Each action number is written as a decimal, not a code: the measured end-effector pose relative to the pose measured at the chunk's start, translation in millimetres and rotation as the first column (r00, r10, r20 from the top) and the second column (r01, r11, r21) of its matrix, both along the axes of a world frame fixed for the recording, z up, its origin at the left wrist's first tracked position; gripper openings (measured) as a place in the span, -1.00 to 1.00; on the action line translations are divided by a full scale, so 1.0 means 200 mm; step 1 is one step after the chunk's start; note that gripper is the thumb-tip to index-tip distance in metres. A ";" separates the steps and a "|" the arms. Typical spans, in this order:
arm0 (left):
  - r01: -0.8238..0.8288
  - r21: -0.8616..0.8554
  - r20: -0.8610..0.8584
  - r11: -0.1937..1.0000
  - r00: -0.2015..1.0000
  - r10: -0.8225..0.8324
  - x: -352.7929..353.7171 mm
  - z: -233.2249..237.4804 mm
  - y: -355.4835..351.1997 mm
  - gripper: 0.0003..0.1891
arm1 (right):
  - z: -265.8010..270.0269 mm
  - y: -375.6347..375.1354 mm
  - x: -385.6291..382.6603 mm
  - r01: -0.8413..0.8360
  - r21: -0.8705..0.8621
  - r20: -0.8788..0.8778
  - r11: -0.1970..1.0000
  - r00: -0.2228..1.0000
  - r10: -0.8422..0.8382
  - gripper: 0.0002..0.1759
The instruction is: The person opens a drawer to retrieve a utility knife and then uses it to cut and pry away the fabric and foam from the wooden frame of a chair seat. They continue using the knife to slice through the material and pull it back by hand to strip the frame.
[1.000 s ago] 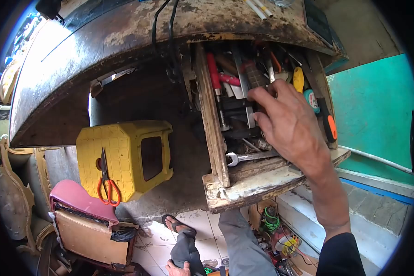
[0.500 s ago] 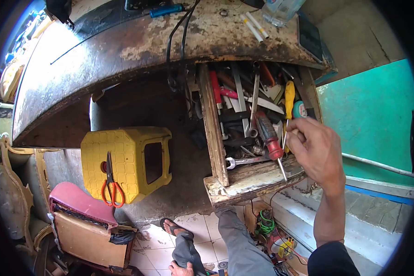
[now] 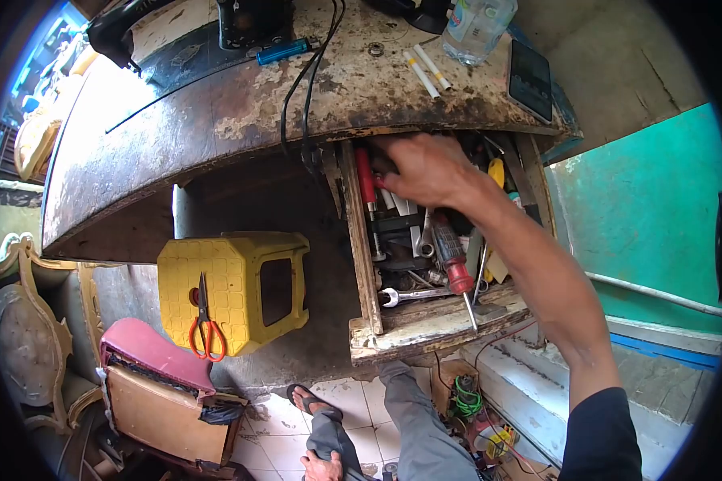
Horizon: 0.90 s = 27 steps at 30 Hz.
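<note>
My right hand (image 3: 427,170) reaches into the back left of the open wooden drawer (image 3: 409,341), by a red-handled tool (image 3: 365,176). Its thumb and forefinger look apart; the other fingertips are hidden among the tools. Below the wrist lie a screwdriver with a red and dark handle (image 3: 456,268), its shaft over the drawer's front, and an open-ended wrench (image 3: 417,295). A yellow-handled tool (image 3: 496,172) shows beyond my forearm. At the bottom edge my left hand (image 3: 323,466) rests on my leg, fingers laid over the trouser cloth, holding nothing visible.
Orange-handled scissors (image 3: 206,325) lie on a yellow stool (image 3: 241,276). On the worn tabletop (image 3: 241,120) are two cigarettes (image 3: 427,70), a plastic bottle (image 3: 477,32), a phone (image 3: 531,80), a blue cylinder (image 3: 283,52) and black cables (image 3: 301,92). A pink-cushioned seat (image 3: 152,357) stands lower left.
My right hand has moved from the drawer's front right to its back left, with the forearm now across the drawer. The view has shifted slightly. My left hand stays on my leg.
</note>
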<state>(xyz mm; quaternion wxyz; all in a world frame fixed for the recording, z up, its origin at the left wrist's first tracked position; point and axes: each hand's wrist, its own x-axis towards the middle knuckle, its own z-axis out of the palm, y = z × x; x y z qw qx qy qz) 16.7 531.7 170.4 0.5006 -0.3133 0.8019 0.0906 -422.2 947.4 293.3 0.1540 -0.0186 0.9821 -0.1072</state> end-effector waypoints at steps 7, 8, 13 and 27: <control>0.098 -0.010 0.010 0.995 0.995 -0.098 0.10 -0.10 -0.06 -0.05 | 0.08 0.05 0.06 -0.149 -0.104 -0.027 0.983 0.989 0.147 -0.59; 0.121 -0.022 -0.011 0.992 0.993 -0.121 0.11 -0.10 -0.07 -0.06 | 0.09 0.04 0.08 -0.133 -0.043 -0.028 0.990 0.991 0.131 -0.60; 0.102 -0.052 -0.060 0.993 0.993 -0.105 0.08 -0.17 -0.07 -0.09 | -0.02 0.08 0.15 -0.119 -0.206 -0.196 0.971 0.977 0.078 -0.61; -0.302 -0.031 -0.094 0.953 0.950 0.298 0.13 -0.10 -0.34 -0.05 | 0.49 -0.09 0.75 0.195 -0.972 0.229 -0.130 0.679 -0.697 -0.74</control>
